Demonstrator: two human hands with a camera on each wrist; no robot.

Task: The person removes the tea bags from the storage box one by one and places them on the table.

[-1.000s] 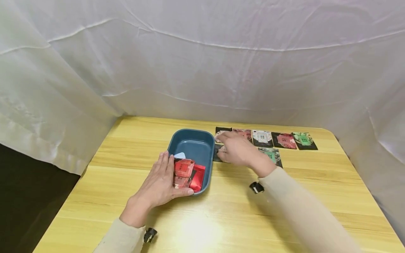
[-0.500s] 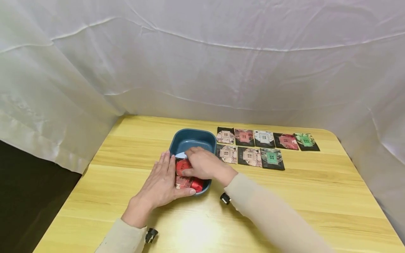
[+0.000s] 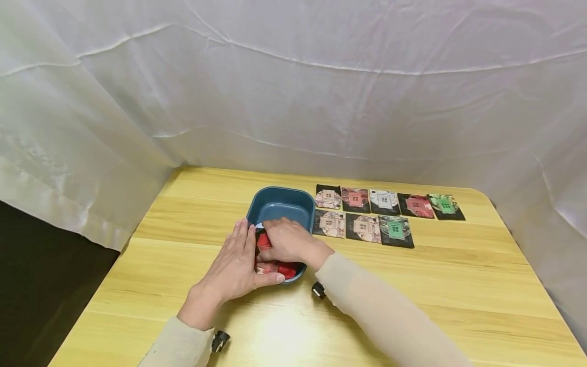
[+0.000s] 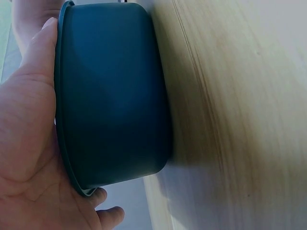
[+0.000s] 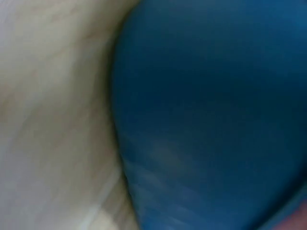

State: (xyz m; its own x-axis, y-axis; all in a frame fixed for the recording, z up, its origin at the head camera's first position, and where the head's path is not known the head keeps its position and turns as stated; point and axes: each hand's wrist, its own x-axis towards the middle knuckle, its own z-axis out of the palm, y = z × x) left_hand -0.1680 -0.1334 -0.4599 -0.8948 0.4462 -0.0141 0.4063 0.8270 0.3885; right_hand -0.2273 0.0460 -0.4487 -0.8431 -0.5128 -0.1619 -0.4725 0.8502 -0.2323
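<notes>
A dark blue rectangular bin point(image 3: 281, 198) sits on the table with several flat sachets in its near end. My left hand point(image 3: 229, 265) lies along the bin's left rim, fingers straight and thumb across the near corner. The left wrist view shows that palm against the rim of the bin point(image 4: 110, 96). Inside the bin, my right hand point(image 3: 291, 239) pinches a black and red sachet point(image 3: 263, 242) between thumb and fingers, its fingertips partly hidden. Below that hand lies a shiny red packet point(image 3: 288, 270). A white corner point(image 3: 260, 225) peeks out beside the fingers.
Right of the bin, sachets lie in two rows: a back row ending in a green one point(image 3: 445, 205) and a front row ending in another green sachet point(image 3: 396, 230). A pale curtain point(image 3: 293, 102) hangs behind the wooden table point(image 3: 435, 285).
My right hand has moved left from the sachet rows into the bin and closed on the red sachet, which now looks bent. My left hand has stayed on the rim.
</notes>
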